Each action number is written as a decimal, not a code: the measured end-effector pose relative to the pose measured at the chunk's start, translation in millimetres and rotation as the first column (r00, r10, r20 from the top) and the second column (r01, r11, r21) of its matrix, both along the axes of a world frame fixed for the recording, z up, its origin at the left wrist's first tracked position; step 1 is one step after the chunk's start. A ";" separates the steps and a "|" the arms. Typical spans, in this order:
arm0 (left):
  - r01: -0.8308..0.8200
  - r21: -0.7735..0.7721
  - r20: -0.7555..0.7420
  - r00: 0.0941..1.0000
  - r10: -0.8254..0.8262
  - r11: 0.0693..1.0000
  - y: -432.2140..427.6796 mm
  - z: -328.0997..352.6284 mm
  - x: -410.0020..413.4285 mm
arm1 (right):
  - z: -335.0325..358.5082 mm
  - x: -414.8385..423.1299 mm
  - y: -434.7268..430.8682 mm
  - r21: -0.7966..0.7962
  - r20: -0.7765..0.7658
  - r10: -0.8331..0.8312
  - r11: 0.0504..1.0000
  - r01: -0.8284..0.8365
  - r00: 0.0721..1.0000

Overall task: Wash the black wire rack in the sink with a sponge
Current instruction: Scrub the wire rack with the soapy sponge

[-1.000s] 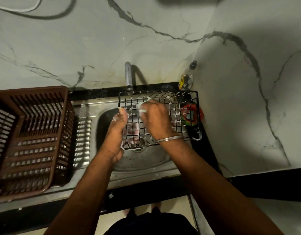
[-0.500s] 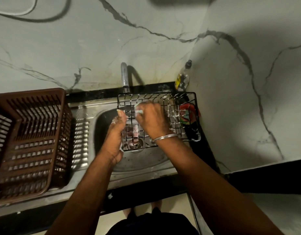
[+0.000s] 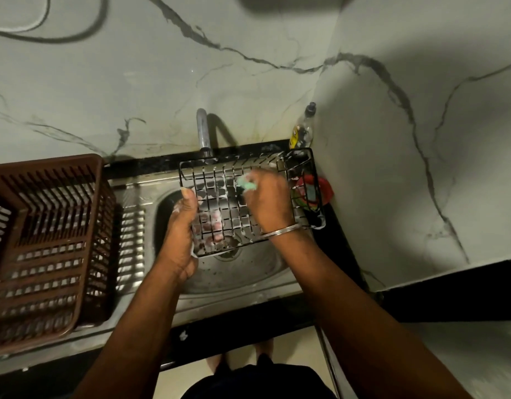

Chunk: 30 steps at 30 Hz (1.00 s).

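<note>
A black wire rack point(image 3: 219, 180), flecked with white foam, is held flat over the steel sink point(image 3: 242, 272). My left hand point(image 3: 181, 226) grips its left edge, thumb on top, with suds on the fingers. My right hand point(image 3: 267, 200) rests on the rack's grid right of centre and holds a light green sponge point(image 3: 246, 184) that pokes out past the fingers, pressed against the wires. A metal bangle sits on my right wrist.
A brown plastic dish basket point(image 3: 47, 240) stands on the drainboard to the left. The tap point(image 3: 203, 133) rises behind the rack. A small bottle point(image 3: 301, 131) stands in the back corner, and a red dish point(image 3: 323, 188) lies under the rack's right end. Marble walls close the back and right.
My right hand with the sponge has slid from the rack's left-centre toward its right side. The left hand keeps its grip on the left edge.
</note>
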State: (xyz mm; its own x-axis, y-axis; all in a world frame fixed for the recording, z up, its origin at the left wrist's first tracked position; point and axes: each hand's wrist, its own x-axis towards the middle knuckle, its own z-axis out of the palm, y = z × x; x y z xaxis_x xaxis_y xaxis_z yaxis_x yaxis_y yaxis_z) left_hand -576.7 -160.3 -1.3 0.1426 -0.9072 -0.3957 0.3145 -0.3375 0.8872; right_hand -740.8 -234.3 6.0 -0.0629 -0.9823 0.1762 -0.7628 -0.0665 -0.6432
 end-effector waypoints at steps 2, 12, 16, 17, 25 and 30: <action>-0.017 -0.017 0.012 1.000 0.017 1.000 -0.7 1.6 -0.9 | -0.9 -9.5 -6.2 -0.065 -0.024 -0.139 0.988 0.137 0.990; -0.022 -0.040 -0.003 1.000 0.022 0.999 2.5 -2.2 -0.7 | 6.6 -2.1 -3.8 0.058 -0.019 0.019 0.998 -0.017 1.000; -0.013 0.012 -0.034 0.999 0.014 1.000 1.3 -3.7 5.5 | 3.5 -8.2 0.3 0.067 -0.038 0.007 0.998 -0.005 0.999; -0.019 0.006 -0.037 0.999 0.019 1.000 0.9 -4.0 5.5 | 4.0 -5.8 2.3 0.066 -0.051 0.023 0.998 -0.019 0.998; 0.031 -0.012 -0.031 0.999 -0.032 0.999 4.0 0.7 -6.5 | 6.6 23.3 10.3 0.019 0.063 -0.092 0.996 0.091 0.994; 0.031 -0.051 -0.094 0.995 -0.036 0.998 4.5 4.5 -21.7 | 13.9 67.1 1.7 0.232 0.540 -0.345 0.938 0.258 0.768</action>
State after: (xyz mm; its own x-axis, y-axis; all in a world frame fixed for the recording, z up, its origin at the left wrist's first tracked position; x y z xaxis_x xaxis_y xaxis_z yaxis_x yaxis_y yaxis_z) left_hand -598.4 -155.8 3.2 0.0754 -0.9297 -0.3605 0.3876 -0.3058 0.8697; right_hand -673.7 -232.6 20.0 -0.4050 -0.9065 -0.1194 -0.2262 0.2259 -0.9475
